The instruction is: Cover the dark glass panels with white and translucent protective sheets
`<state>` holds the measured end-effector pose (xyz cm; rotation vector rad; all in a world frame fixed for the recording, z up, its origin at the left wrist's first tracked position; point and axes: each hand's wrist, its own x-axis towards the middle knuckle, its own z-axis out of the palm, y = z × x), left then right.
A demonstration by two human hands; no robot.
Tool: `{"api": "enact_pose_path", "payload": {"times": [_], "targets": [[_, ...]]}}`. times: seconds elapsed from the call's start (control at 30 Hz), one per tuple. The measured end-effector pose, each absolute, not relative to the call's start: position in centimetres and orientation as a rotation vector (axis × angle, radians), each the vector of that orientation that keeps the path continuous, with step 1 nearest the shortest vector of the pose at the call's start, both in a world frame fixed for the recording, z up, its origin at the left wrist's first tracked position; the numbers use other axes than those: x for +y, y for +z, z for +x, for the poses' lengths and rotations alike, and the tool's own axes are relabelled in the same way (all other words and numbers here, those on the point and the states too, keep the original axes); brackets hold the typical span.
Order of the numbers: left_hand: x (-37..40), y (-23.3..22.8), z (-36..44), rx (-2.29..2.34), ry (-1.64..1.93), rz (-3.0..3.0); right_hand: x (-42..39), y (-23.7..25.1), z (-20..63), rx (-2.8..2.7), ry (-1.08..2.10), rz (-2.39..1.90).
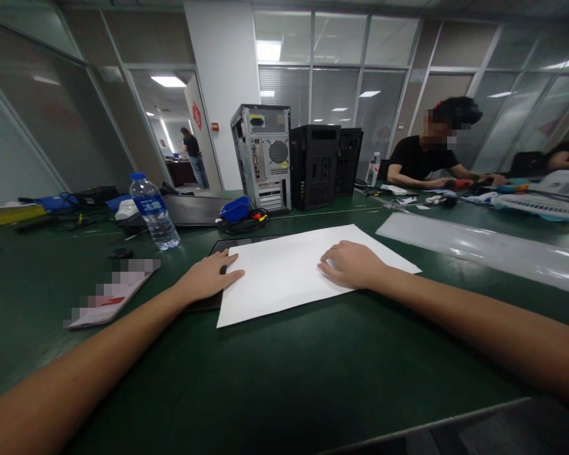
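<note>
Here, two hands — left hand [207,277], right hand [353,263] — one white sheet [284,272]

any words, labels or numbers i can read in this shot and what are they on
Nothing reads clearly.
Water bottle: blue label with white characters, too blurred to read.
Booklet by the left hand: print blurred out.
Red round sign on the door: too small to read.
Grey computer tower: yellow stickers, too small.
White sheet under the right hand: blank.
</note>
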<state>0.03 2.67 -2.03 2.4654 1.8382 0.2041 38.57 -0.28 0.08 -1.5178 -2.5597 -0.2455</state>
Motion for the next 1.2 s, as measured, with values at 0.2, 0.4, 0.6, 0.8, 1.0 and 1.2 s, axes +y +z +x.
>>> {"api": "enact_pose_path", "payload": {"times": [0.2, 0.4, 0.6, 0.8, 1.0, 1.2], "targets": [[3.8, -2.2, -1.6, 1.886, 0.204, 2.404, 1.5, -0.3, 40.6, -2.457, -0.15, -1.484], [5.0, -2.8, -3.4, 1.906, 0.25, 2.391, 3.7, -1.0, 43.5, -2.401, -0.14, -1.677], [5.6, -3.6, -4.2, 1.896, 0.361, 2.404, 4.1, -1.6, 44.2, -2.393, -0.103, -1.797], [5.6, -3.9, -4.0, 1.874, 0.455, 2.415, 3.7, -1.7, 43.5, -2.358, -0.091, -1.842], [5.5, -3.9, -4.0, 1.88, 0.506, 2.38, 3.7, -1.9, 43.5, -2.379, -0.06, -1.762], [5.5, -3.9, -3.7, 1.915, 0.54, 2.326, 4.0, -2.1, 43.6, -2.396, -0.071, -1.701]]}}
